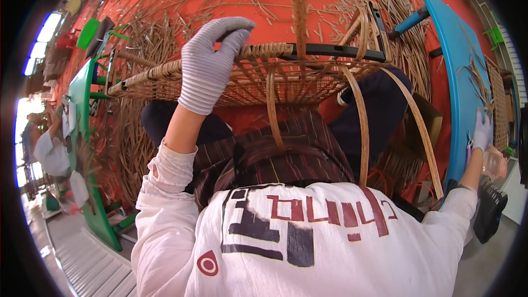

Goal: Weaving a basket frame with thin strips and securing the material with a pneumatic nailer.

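A woven rattan frame [264, 85] stands across my lap, its open-mesh side below a wrapped rim. My left hand [209, 60], in a white striped glove, is closed over that rim, fingers curled past the far side. Right of it, a black bar [335, 50] shows where the rim is unwrapped. Long flat strips hang from the frame; one strip [360, 115] drops toward my lap. My right hand [482, 130], gloved too, reaches far out over the blue table [448, 49]. Its fingers look stretched out beside loose strips; a small purple-handled object [469, 147] lies close by.
Cut strips [148, 49] litter the red floor in heaps on both sides. A green table [82, 110] stands at the left, with another person [52, 146] beyond it. A black ring-edged item [489, 209] and a clear container [494, 162] are near my right forearm.
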Available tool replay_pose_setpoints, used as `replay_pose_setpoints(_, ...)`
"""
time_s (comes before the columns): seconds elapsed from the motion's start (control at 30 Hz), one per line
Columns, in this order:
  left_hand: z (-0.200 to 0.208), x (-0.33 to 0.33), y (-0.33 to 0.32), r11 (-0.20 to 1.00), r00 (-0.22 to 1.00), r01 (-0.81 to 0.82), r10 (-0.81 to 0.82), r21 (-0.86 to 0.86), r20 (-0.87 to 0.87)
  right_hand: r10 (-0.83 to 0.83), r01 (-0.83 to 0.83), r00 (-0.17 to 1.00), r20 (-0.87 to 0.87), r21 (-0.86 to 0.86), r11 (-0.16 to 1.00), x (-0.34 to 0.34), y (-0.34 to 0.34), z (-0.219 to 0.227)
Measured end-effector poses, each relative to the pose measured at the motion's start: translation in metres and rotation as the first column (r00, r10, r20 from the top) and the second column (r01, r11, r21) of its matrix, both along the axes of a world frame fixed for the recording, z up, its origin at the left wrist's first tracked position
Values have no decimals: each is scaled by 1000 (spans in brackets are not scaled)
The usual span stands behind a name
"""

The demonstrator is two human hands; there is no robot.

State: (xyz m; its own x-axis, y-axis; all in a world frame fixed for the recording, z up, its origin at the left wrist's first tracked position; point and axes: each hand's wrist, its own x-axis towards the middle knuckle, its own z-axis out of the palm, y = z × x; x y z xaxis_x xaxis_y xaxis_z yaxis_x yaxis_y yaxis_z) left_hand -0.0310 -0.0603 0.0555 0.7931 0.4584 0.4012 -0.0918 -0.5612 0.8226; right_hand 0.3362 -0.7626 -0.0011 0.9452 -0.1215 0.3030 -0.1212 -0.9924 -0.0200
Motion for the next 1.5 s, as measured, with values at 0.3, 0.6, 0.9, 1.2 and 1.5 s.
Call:
replay_pose_setpoints(0.3,-7,-8,12,926,990,50,4,375,-143,831,-894,431,351,291,341,-161,345,110)
replay_pose_setpoints(0.6,-5,-3,10,842,982,171,-101,511,-162,961,-799,151,231,601,-19,-234,488,86)
replay_pose_setpoints(0.9,-10,-3,4,676,974,187,-35,713,-222,892,-622,418,175,770,140,-189,442,59)
replay_pose_setpoints(1.2,-17,15,-12,592,934,90,-329,801,138,899,-604,385,207,793,76,-191,442,55)
replay_pose_setpoints(1.5,-4,56,-41,963,956,229,-250,144,155,871,-459,466,154,884,90,-200,448,61)
